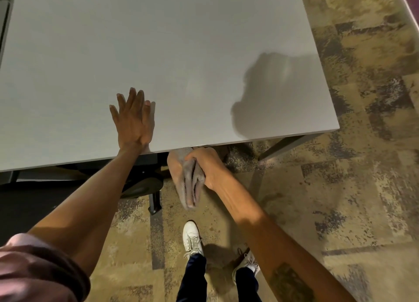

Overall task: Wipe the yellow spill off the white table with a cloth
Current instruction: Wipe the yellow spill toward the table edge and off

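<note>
the left hand (133,118) was laid flat on the desk (181,52), fingers spread and palm pressed to the white top close to its near edge. the right hand (205,165) was held just below and in front of that edge, closed around a bunched greyish cloth (188,183), whose folds hung down toward the carpeted floor (340,188). the cloth was not touching the desk top.

no yellow spill could be made out anywhere on the visible surface; only a dark shadow was cast near the right corner. the wiping was therefore judged to be finished or nearly so, with the cloth drawn off the near edge. if any residue was left, the cloth would need to be lifted back over the edge and pressed flat again.

wide open room was offered across the desk top, with nothing on it but a dark object (5,25) cut off at the far left. the near edge and the right corner were close to the hands, and a desk leg (283,146) and a chair base (145,188) stood underneath.
</note>
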Tool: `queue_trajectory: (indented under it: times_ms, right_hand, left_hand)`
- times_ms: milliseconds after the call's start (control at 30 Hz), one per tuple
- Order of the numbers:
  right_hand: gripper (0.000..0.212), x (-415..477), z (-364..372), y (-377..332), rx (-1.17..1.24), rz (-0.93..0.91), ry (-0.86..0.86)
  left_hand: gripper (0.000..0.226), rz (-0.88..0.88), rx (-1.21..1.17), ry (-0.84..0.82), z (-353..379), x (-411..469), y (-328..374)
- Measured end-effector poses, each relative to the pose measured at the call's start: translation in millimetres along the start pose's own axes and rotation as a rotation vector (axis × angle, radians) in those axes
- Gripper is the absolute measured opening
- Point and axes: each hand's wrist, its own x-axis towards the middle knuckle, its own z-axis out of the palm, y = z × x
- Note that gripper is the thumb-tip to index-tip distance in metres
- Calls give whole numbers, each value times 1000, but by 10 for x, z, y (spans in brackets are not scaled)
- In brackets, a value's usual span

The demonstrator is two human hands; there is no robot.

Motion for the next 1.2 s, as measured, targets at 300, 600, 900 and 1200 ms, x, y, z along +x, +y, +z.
queue_trajectory:
  times_ms: [300,600,900,1200]
  right_hand:
    - [21,-17,-365,-84,28,1,49]
    - [22,-93,-1220,-156,16,-232,230]
    - [33,-298,-2177,-333,9,-142,423]
    - [20,-777,-3433,-423,446,-328,526]
  left_hand:
    - [63,2,21,7,21,20,-11]
    - [65,21,15,31,20,26,7]
    - [53,64,42,62,57,82,-43]
    - [37,134,183,76,165,145,331]
